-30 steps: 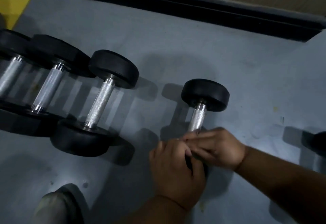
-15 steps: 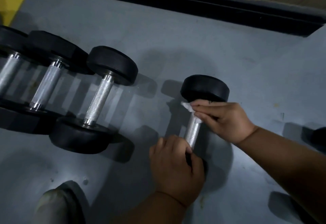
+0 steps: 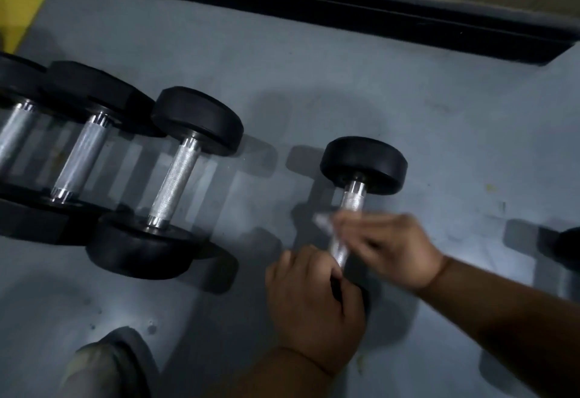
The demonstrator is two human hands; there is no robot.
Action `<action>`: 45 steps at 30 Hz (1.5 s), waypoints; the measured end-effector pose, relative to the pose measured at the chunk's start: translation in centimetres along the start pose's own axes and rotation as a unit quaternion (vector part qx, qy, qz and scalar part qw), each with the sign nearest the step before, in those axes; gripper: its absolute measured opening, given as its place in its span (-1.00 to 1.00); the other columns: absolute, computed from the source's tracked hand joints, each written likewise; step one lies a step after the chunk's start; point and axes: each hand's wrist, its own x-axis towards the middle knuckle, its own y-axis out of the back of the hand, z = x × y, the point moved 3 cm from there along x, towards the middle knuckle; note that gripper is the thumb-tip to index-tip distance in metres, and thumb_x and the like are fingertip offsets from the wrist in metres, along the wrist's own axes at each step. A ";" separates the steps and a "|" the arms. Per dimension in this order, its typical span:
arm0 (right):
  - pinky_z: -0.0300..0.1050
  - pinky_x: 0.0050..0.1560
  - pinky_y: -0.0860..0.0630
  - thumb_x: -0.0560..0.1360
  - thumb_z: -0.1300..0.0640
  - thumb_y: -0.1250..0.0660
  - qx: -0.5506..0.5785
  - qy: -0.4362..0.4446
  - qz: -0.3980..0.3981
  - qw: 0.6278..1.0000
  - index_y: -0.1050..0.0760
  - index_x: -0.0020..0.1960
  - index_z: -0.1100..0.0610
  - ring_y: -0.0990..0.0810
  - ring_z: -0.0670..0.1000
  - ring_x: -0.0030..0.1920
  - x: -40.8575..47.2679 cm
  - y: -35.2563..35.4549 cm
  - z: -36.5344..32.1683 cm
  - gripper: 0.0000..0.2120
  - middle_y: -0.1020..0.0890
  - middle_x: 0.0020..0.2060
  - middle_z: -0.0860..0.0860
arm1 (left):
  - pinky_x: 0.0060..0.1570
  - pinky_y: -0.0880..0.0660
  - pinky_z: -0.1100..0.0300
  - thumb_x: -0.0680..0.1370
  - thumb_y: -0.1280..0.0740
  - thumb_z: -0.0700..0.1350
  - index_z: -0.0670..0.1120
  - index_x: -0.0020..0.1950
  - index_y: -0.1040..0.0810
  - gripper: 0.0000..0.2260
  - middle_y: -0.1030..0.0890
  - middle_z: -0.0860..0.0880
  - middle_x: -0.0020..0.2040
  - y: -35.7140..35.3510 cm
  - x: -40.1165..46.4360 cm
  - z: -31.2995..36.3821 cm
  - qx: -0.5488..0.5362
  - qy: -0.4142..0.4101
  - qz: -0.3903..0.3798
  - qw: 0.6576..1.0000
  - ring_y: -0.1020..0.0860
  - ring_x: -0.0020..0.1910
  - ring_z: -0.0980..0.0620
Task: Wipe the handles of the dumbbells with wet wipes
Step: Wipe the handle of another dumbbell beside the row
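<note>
A small dumbbell [image 3: 362, 162] with black heads and a knurled silver handle [image 3: 353, 200] lies on the grey floor. My right hand [image 3: 392, 248], blurred by motion, holds a white wet wipe [image 3: 323, 220] around the middle of that handle. My left hand [image 3: 310, 300] grips the dumbbell's near head, which it mostly hides. Three larger dumbbells lie in a row to the left, the nearest one [image 3: 171, 184] with its bare handle showing.
A black skirting strip [image 3: 314, 5] runs along the far wall. Part of another dark dumbbell [image 3: 568, 245] shows at the right edge. My shoe [image 3: 106, 363] is at the bottom left. A yellow marking [image 3: 22, 5] sits at the top left.
My right hand slid the wipe up the handle to the far head, then back down to the middle. My left hand stayed on the near head.
</note>
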 end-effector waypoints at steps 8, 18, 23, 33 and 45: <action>-0.13 0.20 -0.59 0.53 0.18 -0.48 -0.028 -0.013 0.067 0.997 -0.71 0.10 0.15 -0.65 -0.18 0.14 2.3 1.6 1.6 -0.84 -0.68 0.14 -0.06 | -0.23 -0.31 -0.02 0.34 -0.27 -0.06 -0.03 -0.28 -0.41 -0.93 -0.47 0.03 -0.27 0.0 0.0 0.1 0.003 0.005 0.004 1.000 -0.43 -0.24 -0.12; -0.16 0.13 -0.62 0.54 0.07 -0.44 -0.038 0.028 0.024 0.999 -0.73 0.04 0.10 -0.67 -0.17 0.09 1.7 0.7 1.1 -0.84 -0.72 0.09 -0.05 | -0.23 -0.33 -0.05 0.36 -0.26 -0.03 -0.02 -0.28 -0.39 -0.91 -0.46 0.03 -0.27 0.0 0.1 0.1 0.016 0.007 -0.006 1.000 -0.42 -0.23 -0.13; -0.23 0.16 -0.59 0.54 0.12 -0.44 0.000 -0.002 0.035 0.999 -0.73 0.01 0.15 -0.61 -0.28 0.17 -0.1 0.1 0.1 -0.86 -0.67 0.13 -0.09 | -0.22 -0.33 -0.02 0.37 -0.27 -0.04 -0.03 -0.29 -0.39 -0.90 -0.47 0.01 -0.26 -0.1 -0.2 0.3 0.009 -0.002 -0.003 1.000 -0.43 -0.24 -0.14; -0.17 0.21 -0.59 0.54 0.11 -0.44 -0.006 -0.039 0.084 0.996 -0.70 0.12 0.17 -0.65 -0.20 0.15 1.2 1.5 1.3 -0.79 -0.69 0.14 -0.03 | -0.23 -0.34 -0.06 0.37 -0.27 -0.06 -0.04 -0.29 -0.40 -0.91 -0.46 0.02 -0.27 -0.2 -0.2 0.4 0.005 0.003 -0.002 1.000 -0.42 -0.24 -0.12; -0.23 0.20 -0.58 0.54 0.13 -0.43 -0.007 -0.020 0.056 0.998 -0.72 0.05 0.16 -0.62 -0.25 0.17 1.0 1.4 0.7 -0.84 -0.68 0.13 -0.05 | -0.23 -0.33 -0.05 0.37 -0.27 -0.06 -0.04 -0.30 -0.40 -0.90 -0.46 0.00 -0.28 -0.2 -0.3 0.5 0.008 -0.007 0.008 1.000 -0.42 -0.25 -0.13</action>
